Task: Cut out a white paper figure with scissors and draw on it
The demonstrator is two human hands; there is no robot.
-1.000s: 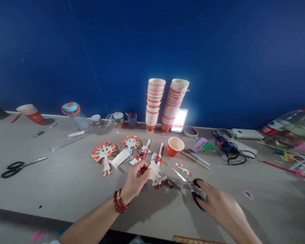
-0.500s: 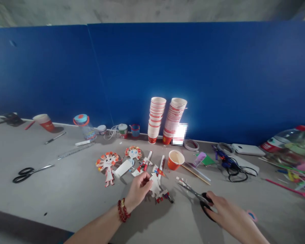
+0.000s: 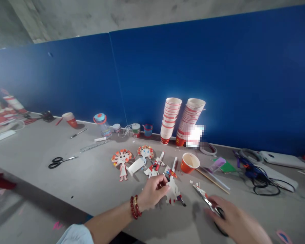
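Note:
My left hand [image 3: 154, 192], a beaded bracelet on its wrist, pinches the edge of a white paper cut-out [image 3: 173, 190] between thumb and fingers. Black-handled scissors [image 3: 205, 199] are in my right hand [image 3: 235, 217], their blades pointing away from me beside small paper scraps. Beyond my left hand lie two paper dolls with orange-fringed heads, the nearer doll [image 3: 123, 164] and the farther doll [image 3: 144, 154]. White-barrelled markers, such as the marker [image 3: 174, 166], lie among coloured paper pieces. An orange paper cup [image 3: 189, 164] stands just behind the cut-out.
Two tall cup stacks [image 3: 170, 118] lean near the blue partition [image 3: 142, 74]. A second pair of scissors [image 3: 62, 161], a ruler [image 3: 95, 145] and a clear jar [image 3: 103, 125] are to the left. Tangled cables [image 3: 263, 183] and a wooden stick [image 3: 213, 181] lie right.
My view has swung left, so the table's contents sit farther right and red items appear at far left. My right hand has turned with the scissors; my left keeps hold of the cut-out.

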